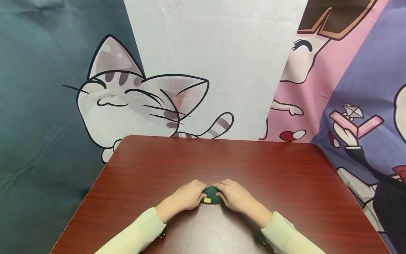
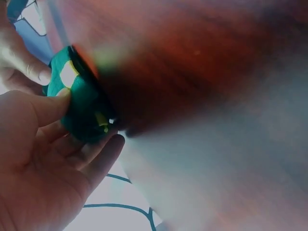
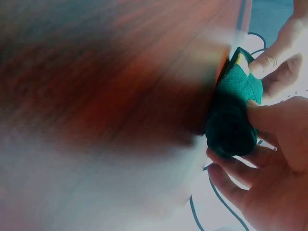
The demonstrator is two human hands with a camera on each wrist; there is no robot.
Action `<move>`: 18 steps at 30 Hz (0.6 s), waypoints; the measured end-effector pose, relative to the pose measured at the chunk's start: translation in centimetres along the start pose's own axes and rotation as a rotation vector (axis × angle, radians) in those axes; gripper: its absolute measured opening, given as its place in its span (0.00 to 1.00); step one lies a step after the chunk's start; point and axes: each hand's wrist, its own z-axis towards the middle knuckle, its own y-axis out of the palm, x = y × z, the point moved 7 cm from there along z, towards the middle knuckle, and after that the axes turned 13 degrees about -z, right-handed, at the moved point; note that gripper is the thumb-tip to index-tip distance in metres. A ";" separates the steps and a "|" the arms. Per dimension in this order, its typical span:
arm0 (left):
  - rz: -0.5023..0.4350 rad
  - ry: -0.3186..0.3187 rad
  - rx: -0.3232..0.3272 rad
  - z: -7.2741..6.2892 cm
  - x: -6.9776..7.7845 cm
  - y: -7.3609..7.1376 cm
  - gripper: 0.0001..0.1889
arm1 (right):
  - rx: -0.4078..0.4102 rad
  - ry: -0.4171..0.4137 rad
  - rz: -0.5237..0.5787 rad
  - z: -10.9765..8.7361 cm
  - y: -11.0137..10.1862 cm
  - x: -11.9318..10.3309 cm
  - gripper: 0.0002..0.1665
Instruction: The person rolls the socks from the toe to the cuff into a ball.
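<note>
A small dark green cloth bundle point(image 1: 214, 193), rolled into a short thick shape with a yellow patch, lies on the table between both hands. My left hand point(image 1: 190, 195) grips its left end, thumb on the near side and fingers around the far side. The opposite end is held by my right hand point(image 1: 235, 196) in the same way. In the left wrist view the bundle point(image 2: 84, 103) shows a pale patch and a small yellow mark near its end. The right wrist view shows its rounded end point(image 3: 233, 137) resting against the right fingers.
The reddish-brown wooden table point(image 1: 253, 162) extends all around the hands, with rounded far corners. Behind it hangs a printed cloth backdrop point(image 1: 222, 46) with a cartoon cat and figures. Light sleeves point(image 1: 142, 225) cover both forearms.
</note>
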 end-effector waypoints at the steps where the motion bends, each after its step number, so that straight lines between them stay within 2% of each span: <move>1: 0.000 0.000 -0.005 0.1 -0.1 0.0 0.13 | -0.001 -0.010 0.001 0.0 0.1 -0.1 0.18; 4: 0.012 0.004 -0.018 0.3 -0.1 0.0 0.13 | -0.012 -0.029 0.022 0.1 0.3 -0.1 0.19; 11: -0.009 0.007 -0.061 0.7 -0.7 -0.2 0.14 | -0.102 0.012 0.080 0.2 0.9 0.2 0.26; 18: -0.082 0.071 -0.097 0.6 -0.9 -0.5 0.20 | -0.128 0.022 0.081 1.0 0.9 0.2 0.20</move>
